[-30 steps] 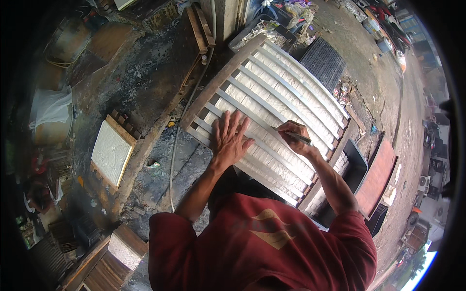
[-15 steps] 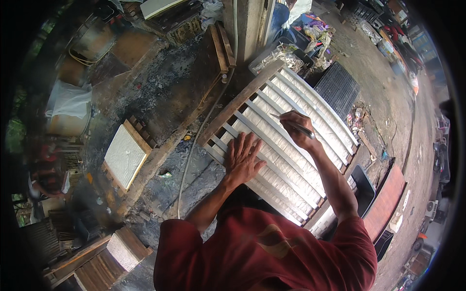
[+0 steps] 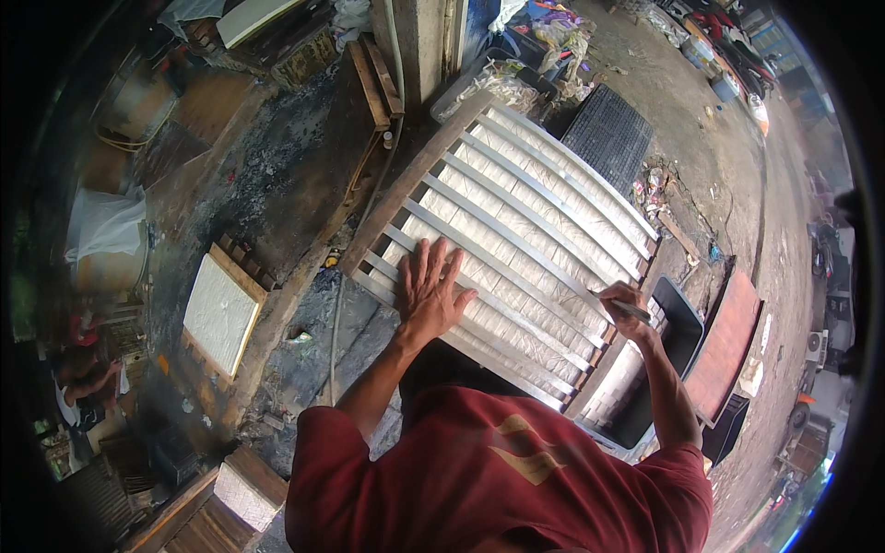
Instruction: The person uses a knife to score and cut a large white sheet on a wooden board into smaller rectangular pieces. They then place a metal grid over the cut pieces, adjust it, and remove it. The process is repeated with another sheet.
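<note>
A slatted panel lies in front of me, with a brown wooden beam (image 3: 415, 182) along its left end. Several flat grey metal strips (image 3: 458, 168) run across it, over a pale, creased layer (image 3: 530, 152). My left hand (image 3: 431, 293) rests flat on the near-left strips, fingers spread, holding nothing. Near the panel's right end, my right hand (image 3: 629, 311) is closed around a slim, pointed metal tool (image 3: 651, 319). Its tip points left, close to a strip's end. Whether the tip touches the panel I cannot tell.
A dark tub (image 3: 680, 318) stands right of the panel, beside a reddish-brown board (image 3: 724, 350). Beyond the panel lie a black textured mat (image 3: 607, 134) and litter. A concrete post (image 3: 419, 51) rises at the back. Further left is a white-topped wooden block (image 3: 221, 313).
My right hand has moved right and nearer with the tool, from mid-panel to its right end. My left hand stays flat on the strips. The whole view has shifted slightly.
</note>
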Demonstrator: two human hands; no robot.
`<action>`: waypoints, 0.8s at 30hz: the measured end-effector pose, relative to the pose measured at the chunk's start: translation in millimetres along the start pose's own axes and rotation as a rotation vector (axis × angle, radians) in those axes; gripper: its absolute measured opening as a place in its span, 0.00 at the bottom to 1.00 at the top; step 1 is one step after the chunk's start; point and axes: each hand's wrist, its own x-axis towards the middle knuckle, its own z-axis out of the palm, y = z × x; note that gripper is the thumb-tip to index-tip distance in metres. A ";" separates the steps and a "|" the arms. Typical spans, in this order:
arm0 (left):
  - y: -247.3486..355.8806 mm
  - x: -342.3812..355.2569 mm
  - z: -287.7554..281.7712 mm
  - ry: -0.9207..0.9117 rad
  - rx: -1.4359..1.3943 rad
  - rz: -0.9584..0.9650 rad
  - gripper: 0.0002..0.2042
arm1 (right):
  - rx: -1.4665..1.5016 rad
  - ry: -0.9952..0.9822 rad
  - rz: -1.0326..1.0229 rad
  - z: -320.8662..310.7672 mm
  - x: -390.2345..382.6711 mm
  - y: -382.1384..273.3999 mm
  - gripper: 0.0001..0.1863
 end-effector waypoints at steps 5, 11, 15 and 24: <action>0.0 -2.5 1.3 -0.011 -0.010 0.002 0.40 | -0.064 -0.181 -0.056 -48.7 9.7 -16.4 0.10; 1.8 -2.0 -9.2 -0.031 0.002 -0.021 0.40 | 0.100 0.102 -0.240 84.7 258.1 -81.4 0.05; 4.1 1.3 -13.0 -0.158 -0.048 -0.003 0.39 | 0.238 -0.026 -0.239 128.1 317.9 -69.2 0.06; -1.4 9.9 -4.9 -0.052 -0.001 -0.035 0.39 | -0.085 -0.027 0.084 -7.7 76.5 31.5 0.04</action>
